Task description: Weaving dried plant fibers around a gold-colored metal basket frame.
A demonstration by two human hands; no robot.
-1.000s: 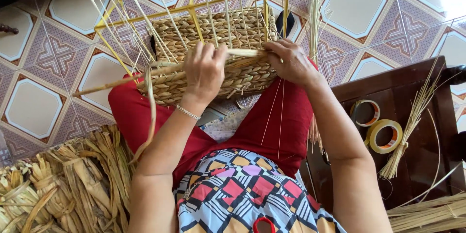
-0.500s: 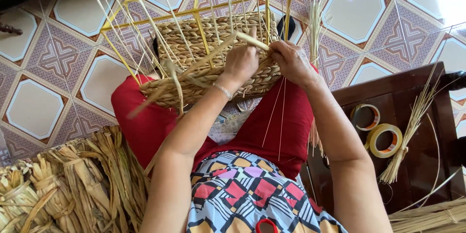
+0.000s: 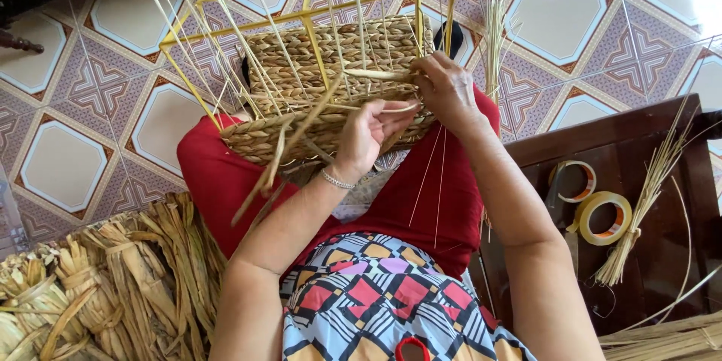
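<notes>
The half-made woven basket (image 3: 331,90) rests on the lap, at 12 o'clock from the body, so both hands reach it. The left hand (image 3: 366,135) pinches a flat straw strand (image 3: 289,131). The right hand (image 3: 447,90), at 3 o'clock of the basket, pinches another strand end (image 3: 376,74) against the yellow wire frame (image 3: 308,26).

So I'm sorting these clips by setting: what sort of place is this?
Probably a home craft spot: patterned floor tiles, a half-woven basket on the lap, dried fibre bundles and tape rolls on a dark wooden table.
</notes>
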